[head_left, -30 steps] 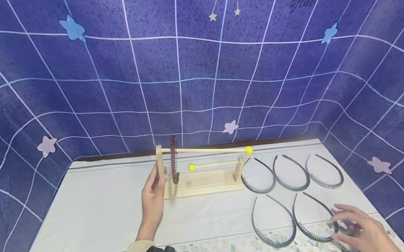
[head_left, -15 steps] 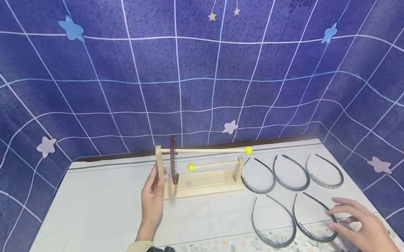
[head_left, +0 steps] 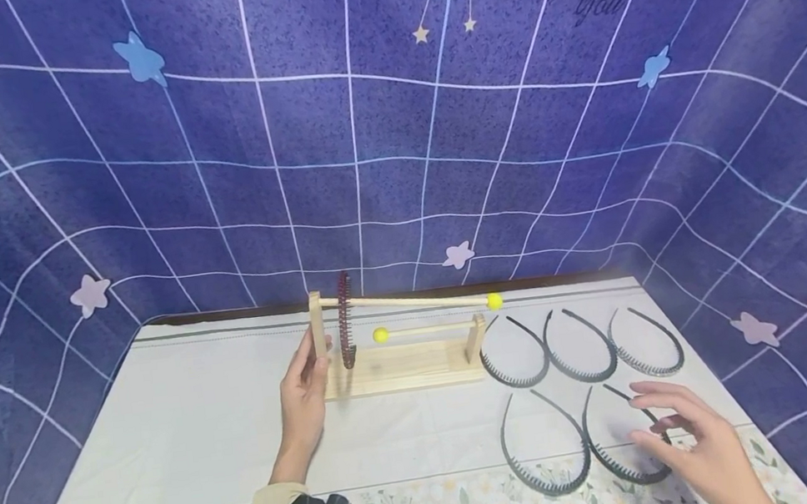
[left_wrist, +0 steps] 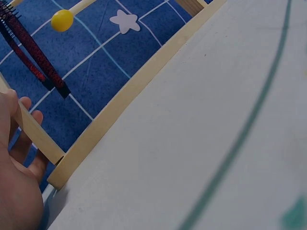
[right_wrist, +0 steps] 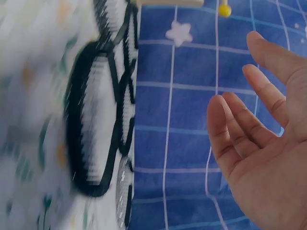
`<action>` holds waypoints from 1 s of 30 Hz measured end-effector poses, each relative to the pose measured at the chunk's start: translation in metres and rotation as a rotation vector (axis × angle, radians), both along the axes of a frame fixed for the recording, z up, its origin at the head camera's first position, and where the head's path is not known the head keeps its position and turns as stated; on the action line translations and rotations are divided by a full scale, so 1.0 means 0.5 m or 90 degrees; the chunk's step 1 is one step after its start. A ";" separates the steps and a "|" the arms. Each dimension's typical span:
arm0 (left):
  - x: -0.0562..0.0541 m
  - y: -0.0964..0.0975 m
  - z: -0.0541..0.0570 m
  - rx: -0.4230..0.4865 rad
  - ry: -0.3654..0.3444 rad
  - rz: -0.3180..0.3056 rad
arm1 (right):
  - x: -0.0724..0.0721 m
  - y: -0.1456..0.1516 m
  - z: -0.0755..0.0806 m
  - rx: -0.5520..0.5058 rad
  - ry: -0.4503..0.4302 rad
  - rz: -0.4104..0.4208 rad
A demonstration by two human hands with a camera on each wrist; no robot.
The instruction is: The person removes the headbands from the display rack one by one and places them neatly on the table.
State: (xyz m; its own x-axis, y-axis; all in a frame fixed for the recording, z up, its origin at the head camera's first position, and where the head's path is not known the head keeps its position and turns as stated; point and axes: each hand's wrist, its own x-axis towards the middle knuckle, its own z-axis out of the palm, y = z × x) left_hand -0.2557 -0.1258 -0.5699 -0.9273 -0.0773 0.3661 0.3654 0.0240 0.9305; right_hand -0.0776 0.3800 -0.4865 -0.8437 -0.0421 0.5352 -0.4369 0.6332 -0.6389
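Observation:
My left hand point(head_left: 304, 403) grips the left upright post point(left_wrist: 38, 136) of a wooden stand point(head_left: 404, 378), thumb on one side and fingers behind it. A dark red toothed headband point(head_left: 345, 326) hangs on the stand's upper rod point(head_left: 417, 301), near that post. Yellow balls tip both rods; the lower rod point(head_left: 428, 330) is bare. My right hand point(head_left: 699, 443) hovers over the right side of the nearer right black headband point(head_left: 630, 472), fingers spread and loosely bent. In the right wrist view nothing lies between its fingers, and that hand is apart from the headbands.
Beside that headband lies another black one point(head_left: 553, 487). Behind them are two more dark headbands, one left point(head_left: 518, 381) and one middle point(head_left: 585, 377), plus a partly clear-looking one point(head_left: 652, 368). A white cloth point(head_left: 191, 429) with a floral front covers the table; a blue grid curtain point(head_left: 380, 187) hangs behind.
My right hand has risen and moved left from the right edge of the near headband to over it. The left hand stays on the post.

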 end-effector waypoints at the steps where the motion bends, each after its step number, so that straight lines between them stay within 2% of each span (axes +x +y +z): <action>1: 0.000 0.000 0.000 -0.002 0.000 -0.001 | -0.001 -0.008 0.004 0.001 0.002 0.004; 7: 0.000 0.000 0.001 -0.015 -0.002 -0.005 | -0.009 -0.049 0.017 -0.018 -0.006 0.011; 11: -0.001 0.000 0.000 -0.009 -0.004 -0.005 | -0.019 -0.076 0.018 -0.045 0.014 0.016; 15: 0.000 0.000 0.000 -0.008 -0.004 -0.006 | -0.033 -0.103 0.015 -0.077 0.047 -0.006; 22: -0.001 -0.002 -0.001 -0.004 -0.007 -0.003 | -0.051 -0.149 0.036 -0.153 0.024 -0.047; 27: -0.001 -0.003 0.000 -0.002 -0.007 -0.004 | -0.064 -0.181 0.050 -0.188 0.011 -0.023; 30: -0.002 -0.002 0.000 -0.009 -0.007 -0.005 | -0.072 -0.196 0.049 -0.186 0.007 0.014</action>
State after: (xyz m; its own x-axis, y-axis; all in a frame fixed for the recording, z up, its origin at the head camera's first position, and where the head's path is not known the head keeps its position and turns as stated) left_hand -0.2565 -0.1270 -0.5701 -0.9321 -0.0651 0.3563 0.3548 0.0336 0.9344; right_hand -0.1136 0.2819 -0.4622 -0.8381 0.0962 0.5369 -0.4569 0.4136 -0.7875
